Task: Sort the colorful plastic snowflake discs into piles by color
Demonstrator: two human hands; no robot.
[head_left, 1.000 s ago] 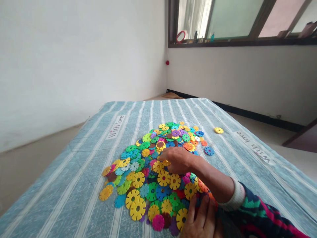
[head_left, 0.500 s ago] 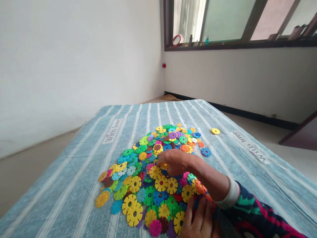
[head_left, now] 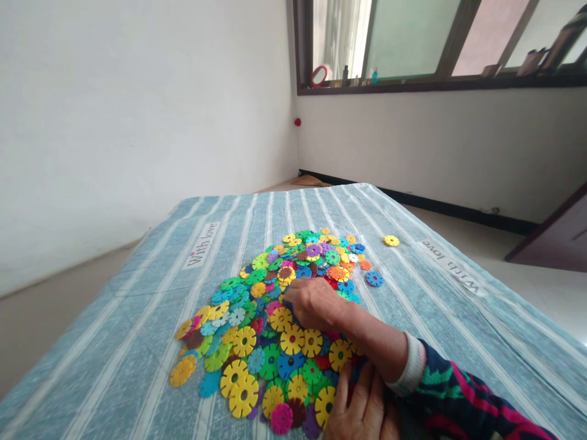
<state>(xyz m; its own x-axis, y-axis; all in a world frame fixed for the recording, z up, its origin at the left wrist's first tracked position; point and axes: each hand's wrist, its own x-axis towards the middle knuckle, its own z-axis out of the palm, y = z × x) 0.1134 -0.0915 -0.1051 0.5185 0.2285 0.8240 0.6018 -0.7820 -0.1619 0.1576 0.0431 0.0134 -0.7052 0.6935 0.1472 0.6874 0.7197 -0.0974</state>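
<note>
Cloth [head_left: 132,305] in blue and white stripes covers the bench [head_left: 270,198], with a printed label [head_left: 202,245] near its left edge. Right of that label, a pile of notched discs [head_left: 274,319] occupies the middle and runs toward the near edge. A yellow-orange disc [head_left: 182,371] marks the pile's left fringe. Being thin and flat, the discs overlap and fan outward rather than stack, in my judgement.

My right hand [head_left: 312,302] is lowered onto the middle of the pile, back uppermost, fingers curled downward. The fingertips are hidden; I cannot tell whether they grip a disc. The forearm [head_left: 371,339] slants in from the near right corner, pale cuff [head_left: 410,363] at the wrist.

My left hand [head_left: 360,406] lies below that forearm at the pile's near right side, fingers side by side, pointing toward the far edge. Its palm is hidden, so I cannot tell if anything is clasped; the pose would suit steadying nearby discs.

Farther right, a blue disc [head_left: 374,278] lies just beside the pile; a yellow disc [head_left: 391,241] lies apart, toward the right edge.
</note>
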